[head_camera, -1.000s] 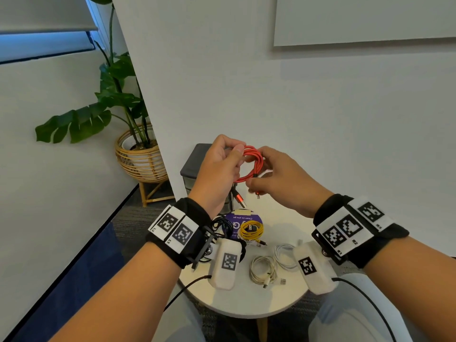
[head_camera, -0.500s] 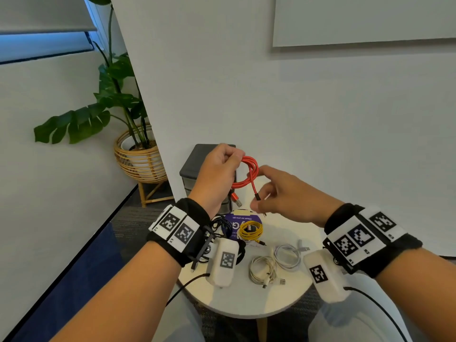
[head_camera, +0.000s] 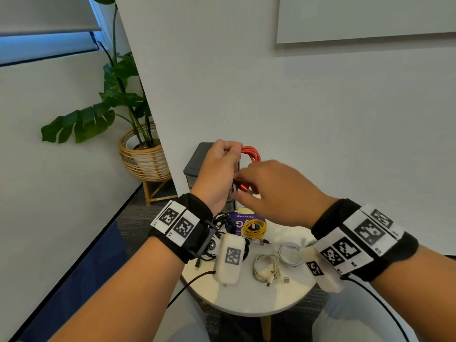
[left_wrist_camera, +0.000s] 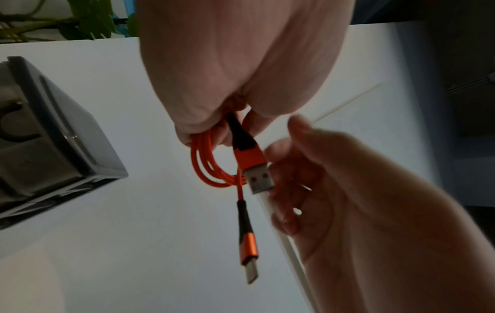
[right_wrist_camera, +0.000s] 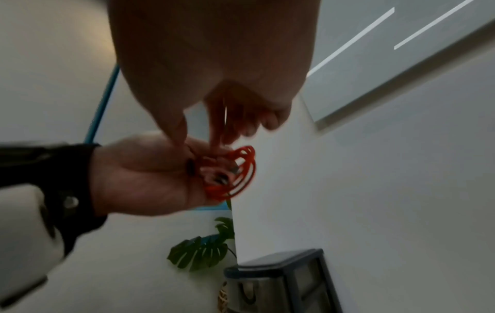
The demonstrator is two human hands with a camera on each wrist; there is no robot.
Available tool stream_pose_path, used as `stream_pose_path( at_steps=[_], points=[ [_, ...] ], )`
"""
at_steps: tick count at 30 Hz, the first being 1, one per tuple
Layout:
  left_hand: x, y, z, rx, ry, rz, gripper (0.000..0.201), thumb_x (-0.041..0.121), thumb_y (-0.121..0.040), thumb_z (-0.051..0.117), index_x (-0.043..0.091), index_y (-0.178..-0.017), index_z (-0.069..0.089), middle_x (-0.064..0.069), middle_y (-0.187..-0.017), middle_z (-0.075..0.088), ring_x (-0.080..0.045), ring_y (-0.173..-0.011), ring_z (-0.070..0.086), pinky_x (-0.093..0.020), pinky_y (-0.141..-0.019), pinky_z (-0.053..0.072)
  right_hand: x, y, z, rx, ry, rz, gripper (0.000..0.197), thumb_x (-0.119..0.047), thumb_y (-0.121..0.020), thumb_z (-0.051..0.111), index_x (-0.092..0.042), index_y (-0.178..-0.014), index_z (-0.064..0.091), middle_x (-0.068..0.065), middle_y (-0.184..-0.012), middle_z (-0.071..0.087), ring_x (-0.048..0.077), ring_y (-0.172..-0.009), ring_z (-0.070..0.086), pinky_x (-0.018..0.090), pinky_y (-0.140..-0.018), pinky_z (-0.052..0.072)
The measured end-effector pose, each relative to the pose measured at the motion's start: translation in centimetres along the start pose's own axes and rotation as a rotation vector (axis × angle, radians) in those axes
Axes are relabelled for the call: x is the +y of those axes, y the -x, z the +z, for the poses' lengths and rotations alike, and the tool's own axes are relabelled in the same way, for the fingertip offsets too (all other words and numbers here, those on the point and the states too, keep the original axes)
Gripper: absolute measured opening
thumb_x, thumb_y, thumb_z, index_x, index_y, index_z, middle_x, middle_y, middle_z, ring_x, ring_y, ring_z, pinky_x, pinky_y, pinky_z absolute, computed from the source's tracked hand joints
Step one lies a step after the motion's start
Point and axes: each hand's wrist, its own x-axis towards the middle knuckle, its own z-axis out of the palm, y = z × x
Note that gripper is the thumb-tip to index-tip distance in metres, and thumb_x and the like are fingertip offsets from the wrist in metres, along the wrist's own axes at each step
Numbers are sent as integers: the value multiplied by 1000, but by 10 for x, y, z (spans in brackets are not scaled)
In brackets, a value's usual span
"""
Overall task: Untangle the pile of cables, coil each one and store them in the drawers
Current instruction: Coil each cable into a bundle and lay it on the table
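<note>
**Orange cable coil held above the table, both hands at it**

The left hand (head_camera: pixel 218 169) is raised over the far edge of the round white table (head_camera: pixel 246 302), its fingers curled round a coiled orange cable (head_camera: pixel 251 154). In the left wrist view the loops hang below the fist, with 2 connector ends dangling: a wide USB plug (left_wrist_camera: pixel 258 177) and, lower, a slimmer plug (left_wrist_camera: pixel 249 260).

The right hand (head_camera: pixel 276 191) is beside the left, its fingers loosely bent and its fingertips (left_wrist_camera: pixel 278 152) right at the USB plug. Whether they actually pinch the plug cannot be told; the right wrist view is blurred.

Behind the hands, at the table's far edge against the wall, stands a small dark drawer unit (head_camera: pixel 197 164).

On the tabletop lie 4 more cables:
- a yellow coil (head_camera: pixel 254 229) on a purple card (head_camera: pixel 238 222), towards the far edge;
- a black cable (head_camera: pixel 223 222) just left of the card, partly hidden by the left wrist;
- a white coil (head_camera: pixel 287 254) near the right edge;
- a cream coil (head_camera: pixel 266 269) just beside it, nearer the front.

A potted plant (head_camera: pixel 118 104) in a rattan stand (head_camera: pixel 144 161) is on the floor to the left.
</note>
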Motion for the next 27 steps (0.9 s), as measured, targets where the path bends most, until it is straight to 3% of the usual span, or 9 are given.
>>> stream_pose_path(
  at_steps=[3,7,10,12,15,19,22,25,27],
  points=[
    [3,1,0,-27,4,-26,16,13,-108,45,12,-116,59,2,-74,43,-6,-58,37,-25,-60,35,3,-7,8,-80,105,11,20,-38,-105,45,-24,-101,58,-1,-87,62,21,-75,59,30,-61,43],
    [7,-8,-15,-23,72,-71,18,7,-107,43,7,-111,61,1,-71,40,-7,-57,33,-23,-56,33,3,0,9,-26,21,17,24,-36,-106,41,-27,-84,43,-10,-73,46,18,-68,48,30,-56,31],
    [8,-17,-28,16,148,-115,26,4,-107,42,-4,-127,55,0,-74,44,-6,-54,35,-19,-50,33,1,8,12,-66,2,-2,28,-35,-106,42,-25,-79,39,-11,-70,40,16,-68,43,34,-60,32],
    [7,-16,-28,18,129,-115,26,8,-108,43,-2,-128,56,1,-75,46,-5,-53,36,-19,-49,35,3,8,9,-63,52,-16,26,-34,-105,44,-26,-81,41,-12,-72,36,17,-70,43,34,-63,33],
    [5,-12,-25,7,77,-96,23,10,-108,43,3,-123,59,0,-75,48,-4,-52,38,-18,-49,35,8,2,-2,4,188,-32,20,-32,-103,47,-20,-94,60,-9,-86,36,21,-79,48,36,-65,38],
    [2,-9,-19,-44,-15,-79,22,10,-108,42,7,-120,60,-2,-74,48,-5,-50,38,-18,-47,37,11,-8,-15,-34,237,-41,22,-30,-104,44,-24,-116,61,-7,-98,50,20,-86,46,36,-70,39],
    [2,-6,-16,-72,-12,-71,23,10,-108,43,6,-121,61,3,-63,50,-7,-48,35,-18,-47,36,13,-14,-15,-24,164,-78,15,-24,-103,50,-26,-117,56,-7,-107,64,22,-90,50,37,-72,38],
    [3,-5,-17,-95,34,-72,24,9,-108,41,4,-120,62,2,-64,50,-6,-47,37,-21,-49,36,18,-17,-13,80,124,-148,15,-21,-97,64,-26,-111,66,-2,-110,61,25,-91,48,37,-72,38],
    [4,-4,-18,-103,57,-76,23,10,-107,42,6,-114,63,-7,-70,55,-17,-55,44,-28,-56,40,19,-18,-10,157,37,-186,17,-18,-94,69,-25,-109,74,4,-109,55,23,-90,47,37,-69,43]
  ],
)
